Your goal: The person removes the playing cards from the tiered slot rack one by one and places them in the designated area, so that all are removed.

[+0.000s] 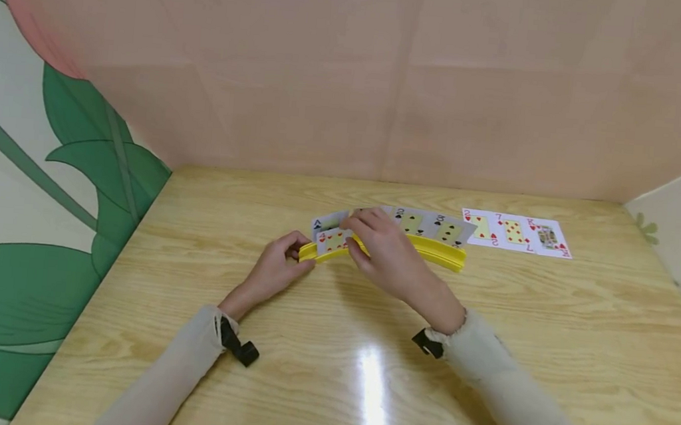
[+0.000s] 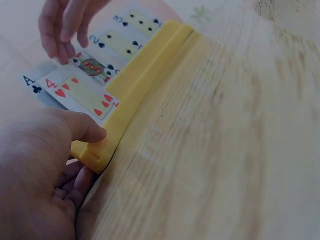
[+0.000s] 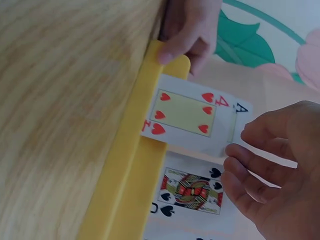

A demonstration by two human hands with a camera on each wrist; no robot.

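A curved yellow card holder [image 1: 436, 252] stands on the table with playing cards upright in it. My left hand [image 1: 279, 261] grips its left end, thumb on the front wall and fingers behind. Close by that hand, the four of hearts [image 3: 185, 115] stands in the front, overlapping an ace [image 2: 31, 82] of clubs. My right hand [image 1: 388, 253] is over the holder with loosely bent fingers. In the right wrist view, its fingertips [image 3: 232, 150] are right at the upper corner of the four. Beside it stands a face card [image 3: 190, 190] of spades, partly behind those fingers.
More spade cards [image 1: 448, 230] fill the right part of the holder. Lying face up on the table, to the right behind it, are a two of hearts [image 1: 480, 228], a seven of diamonds [image 1: 513, 231] and a red face card [image 1: 548, 237]. A pink wall [image 1: 325, 104] borders the table's back.
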